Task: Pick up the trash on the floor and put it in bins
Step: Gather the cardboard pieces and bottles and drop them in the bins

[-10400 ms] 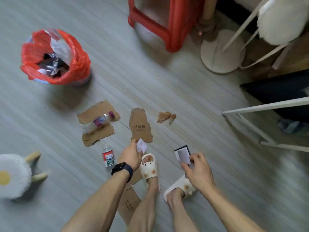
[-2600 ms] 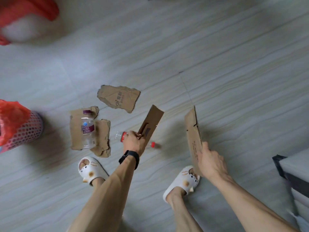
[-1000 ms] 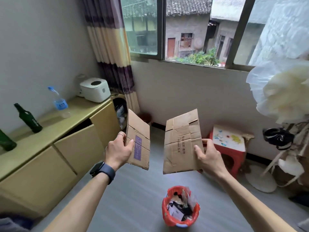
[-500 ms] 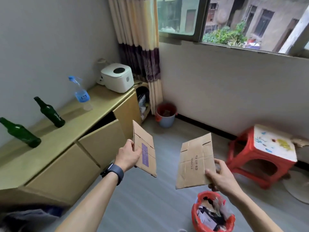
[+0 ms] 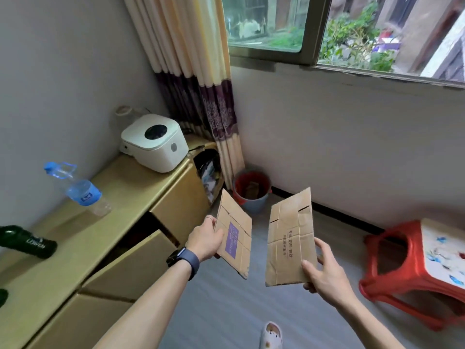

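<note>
my left hand (image 5: pixel 205 239) pinches the purple-label cardboard (image 5: pixel 235 238); my right hand (image 5: pixel 325 274) pinches the printed cardboard (image 5: pixel 289 244), both raised. corner bin (image 5: pixel 251 197) ahead. open cabinet door (image 5: pixel 130 265) left, red stool (image 5: pixel 402 273) right.

Two flat cardboard pieces are held up above a grey floor (image 5: pixel 226 313): one with a purple label (image 5: pixel 235 235) is gripped by the left hand (image 5: pixel 205 239), the other (image 5: pixel 290 238) by the right hand (image 5: pixel 324 272). A red-lined bin (image 5: pixel 251 191) is seen beyond, in the corner beneath a curtain (image 5: pixel 201 71).
</note>
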The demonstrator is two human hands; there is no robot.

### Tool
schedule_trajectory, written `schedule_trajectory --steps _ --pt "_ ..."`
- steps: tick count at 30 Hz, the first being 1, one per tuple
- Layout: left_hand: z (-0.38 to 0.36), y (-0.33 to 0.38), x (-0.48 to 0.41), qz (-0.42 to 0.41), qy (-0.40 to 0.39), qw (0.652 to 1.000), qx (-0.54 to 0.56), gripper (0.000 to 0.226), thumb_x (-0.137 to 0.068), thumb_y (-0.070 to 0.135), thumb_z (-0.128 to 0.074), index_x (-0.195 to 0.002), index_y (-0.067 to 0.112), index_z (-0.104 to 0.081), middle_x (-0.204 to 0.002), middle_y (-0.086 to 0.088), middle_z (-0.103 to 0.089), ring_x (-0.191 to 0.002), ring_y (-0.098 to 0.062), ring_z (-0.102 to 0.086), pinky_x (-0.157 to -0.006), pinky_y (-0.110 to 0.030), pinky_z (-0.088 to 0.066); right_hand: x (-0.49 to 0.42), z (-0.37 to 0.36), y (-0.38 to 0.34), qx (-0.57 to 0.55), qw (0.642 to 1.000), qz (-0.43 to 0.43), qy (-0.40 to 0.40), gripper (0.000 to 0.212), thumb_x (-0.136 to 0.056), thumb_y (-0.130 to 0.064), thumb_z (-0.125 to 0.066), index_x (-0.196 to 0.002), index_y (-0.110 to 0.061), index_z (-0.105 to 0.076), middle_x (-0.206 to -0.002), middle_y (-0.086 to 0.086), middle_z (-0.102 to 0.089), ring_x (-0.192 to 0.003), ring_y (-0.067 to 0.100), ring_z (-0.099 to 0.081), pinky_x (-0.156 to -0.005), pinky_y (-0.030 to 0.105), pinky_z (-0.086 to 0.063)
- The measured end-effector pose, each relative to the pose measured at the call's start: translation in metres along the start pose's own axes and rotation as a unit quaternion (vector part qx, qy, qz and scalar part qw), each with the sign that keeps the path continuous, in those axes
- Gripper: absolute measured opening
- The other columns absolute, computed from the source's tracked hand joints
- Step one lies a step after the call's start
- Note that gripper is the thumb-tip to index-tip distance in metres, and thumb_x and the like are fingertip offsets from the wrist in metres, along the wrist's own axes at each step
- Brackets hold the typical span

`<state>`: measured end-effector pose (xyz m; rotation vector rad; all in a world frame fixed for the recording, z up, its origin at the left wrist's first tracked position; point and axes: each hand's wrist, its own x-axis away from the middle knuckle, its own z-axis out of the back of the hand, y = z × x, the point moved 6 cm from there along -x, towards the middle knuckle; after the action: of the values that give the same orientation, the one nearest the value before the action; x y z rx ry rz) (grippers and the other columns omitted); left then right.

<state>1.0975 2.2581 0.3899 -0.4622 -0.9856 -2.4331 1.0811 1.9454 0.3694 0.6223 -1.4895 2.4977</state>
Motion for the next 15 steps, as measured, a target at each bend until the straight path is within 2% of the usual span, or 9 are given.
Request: schedule_trajectory --steps 3,5,7,11,13,15 --pt "0.013 0.018 -0.044 0.023 -0.006 0.999 0.04 0.013 -0.096 0.033 -0.036 -0.104 0.024 -0.042 -0.094 -0.004 -0.07 -0.05 -0.023 -0.069 -0.041 -0.026 -0.047 -0.056 -0.002 -0.027 0.044 0.999 -0.016 -0.027 0.06 -0.089 -0.015 -0.057 -0.138 -0.04 -0.034 -0.117 -0.004 -0.063 -0.06 0.014 -0.069 -0.059 0.03 -0.055" --pt "0.018 0.02 -0.079 0.042 -0.011 0.998 0.051 0.014 -0.096 0.03 -0.037 -0.107 0.022 -0.041 -0.097 -0.006 -0.068 -0.05 -0.025 -0.069 -0.042 -0.027 -0.049 -0.098 -0.005 -0.035 0.075 0.996 -0.046 -0.022 0.054 -0.085 -0.016 -0.054 -0.132 -0.038 -0.041 -0.093 -0.005 -0.072 -0.06 0.012 -0.068 -0.062 0.034 -0.057" --pt "0.02 0.02 -0.109 0.059 -0.022 0.995 0.072 0.015 -0.093 0.027 -0.04 -0.107 0.021 -0.041 -0.097 -0.007 -0.068 -0.053 -0.027 -0.07 -0.043 -0.027 -0.05 -0.128 -0.009 -0.043 0.093 0.993 -0.076 -0.01 0.046 -0.084 -0.019 -0.051 -0.127 -0.034 -0.047 -0.071 -0.002 -0.072 -0.063 0.014 -0.067 -0.062 0.033 -0.056" --pt "0.018 0.014 -0.213 0.085 -0.063 0.992 0.075 0.022 -0.086 0.027 -0.052 -0.105 0.018 -0.047 -0.088 -0.008 -0.072 -0.058 -0.023 -0.071 -0.048 -0.029 -0.054 -0.221 -0.041 -0.059 0.116 0.988 -0.096 -0.015 0.036 -0.089 -0.022 -0.048 -0.124 -0.029 -0.051 -0.08 -0.006 -0.07 -0.065 0.009 -0.066 -0.052 0.023 -0.047" --pt "0.012 0.014 -0.248 0.087 -0.076 0.991 0.066 0.021 -0.081 0.03 -0.055 -0.099 0.019 -0.053 -0.088 -0.007 -0.072 -0.07 -0.023 -0.072 -0.065 -0.035 -0.06 -0.249 -0.052 -0.063 0.134 0.985 -0.104 -0.012 0.032 -0.091 -0.026 -0.046 -0.122 -0.027 -0.054 -0.084 -0.006 -0.07 -0.068 0.009 -0.066 -0.052 0.022 -0.045" --pt "0.005 0.014 -0.296 0.098 -0.069 0.991 0.058 0.024 -0.081 0.032 -0.056 -0.101 0.019 -0.058 -0.103 -0.006 -0.069 -0.09 -0.027 -0.068 -0.077 -0.031 -0.055 -0.289 -0.067 -0.061 0.142 0.982 -0.127 -0.007 0.029 -0.093 -0.028 -0.046 -0.12 -0.025 -0.057 -0.084 -0.005 -0.07 -0.07 0.009 -0.066 -0.051 0.022 -0.045"
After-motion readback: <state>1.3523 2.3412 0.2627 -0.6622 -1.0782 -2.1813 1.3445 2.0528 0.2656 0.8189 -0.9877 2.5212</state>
